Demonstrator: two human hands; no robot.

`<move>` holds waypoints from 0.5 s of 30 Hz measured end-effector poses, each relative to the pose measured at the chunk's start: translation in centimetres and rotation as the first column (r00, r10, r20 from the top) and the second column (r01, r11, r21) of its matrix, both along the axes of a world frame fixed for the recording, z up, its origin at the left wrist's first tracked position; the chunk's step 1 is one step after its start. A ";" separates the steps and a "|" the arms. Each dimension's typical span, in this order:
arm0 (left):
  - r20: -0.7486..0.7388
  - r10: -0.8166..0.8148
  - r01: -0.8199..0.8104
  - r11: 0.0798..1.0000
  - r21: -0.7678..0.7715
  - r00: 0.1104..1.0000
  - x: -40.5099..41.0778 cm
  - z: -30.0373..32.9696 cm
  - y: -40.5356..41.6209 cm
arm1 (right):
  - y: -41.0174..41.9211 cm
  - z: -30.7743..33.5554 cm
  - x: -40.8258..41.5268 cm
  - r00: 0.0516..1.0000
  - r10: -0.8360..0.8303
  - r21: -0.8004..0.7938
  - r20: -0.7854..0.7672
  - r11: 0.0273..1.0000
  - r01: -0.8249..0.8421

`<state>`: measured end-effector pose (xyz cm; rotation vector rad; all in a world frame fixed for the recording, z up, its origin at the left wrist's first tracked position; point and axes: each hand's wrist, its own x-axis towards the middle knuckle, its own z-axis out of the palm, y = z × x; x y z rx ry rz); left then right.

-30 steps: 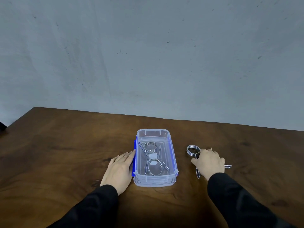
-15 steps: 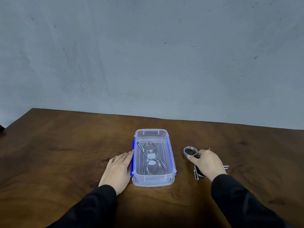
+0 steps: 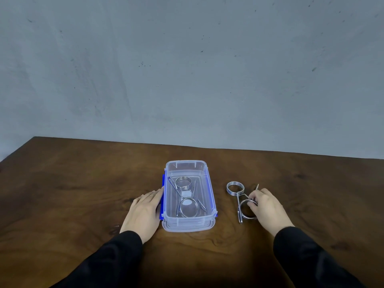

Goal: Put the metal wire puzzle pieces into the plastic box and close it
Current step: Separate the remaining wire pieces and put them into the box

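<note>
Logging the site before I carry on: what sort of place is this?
Probably a bare staged workspace, not a lived-in room: a dark brown wooden table against a plain scuffed grey wall, holding only a clear plastic box with blue clips and metal wire puzzle pieces.

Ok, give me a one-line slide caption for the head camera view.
Left hand steadies the open plastic box holding one wire puzzle piece; right hand grips the second piece on the table.

Plastic box (image 3: 209,220) sat near counter (image 3: 72,194) centre, lidless, long axis running away from person. Wire puzzle pieces (image 3: 185,196) lay inside box. Left hand (image 3: 143,213) flat on counter, touching box's left side. More wire pieces (image 3: 239,198) lay on counter right of box, apart from it. Right hand (image 3: 267,208) on their near right part. Wall (image 3: 187,69) behind counter.
</note>
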<state>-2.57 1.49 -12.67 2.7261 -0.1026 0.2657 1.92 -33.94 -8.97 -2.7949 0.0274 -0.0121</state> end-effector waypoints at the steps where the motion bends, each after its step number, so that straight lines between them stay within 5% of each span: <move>1: 0.002 -0.001 0.001 1.000 -0.002 1.000 0.0 0.0 0.0 | 0.1 0.1 0.0 1.000 0.008 -0.017 0.004 1.000 -0.008; 11: -0.003 0.004 -0.004 1.000 -0.001 1.000 -0.2 -0.1 -0.1 | 0.3 0.4 -0.6 0.989 0.021 0.020 0.147 1.000 -0.024; 15: -0.015 0.006 -0.006 1.000 -0.002 1.000 -0.1 -0.2 0.0 | 0.2 2.1 -1.0 0.979 -0.051 0.158 0.199 0.987 0.019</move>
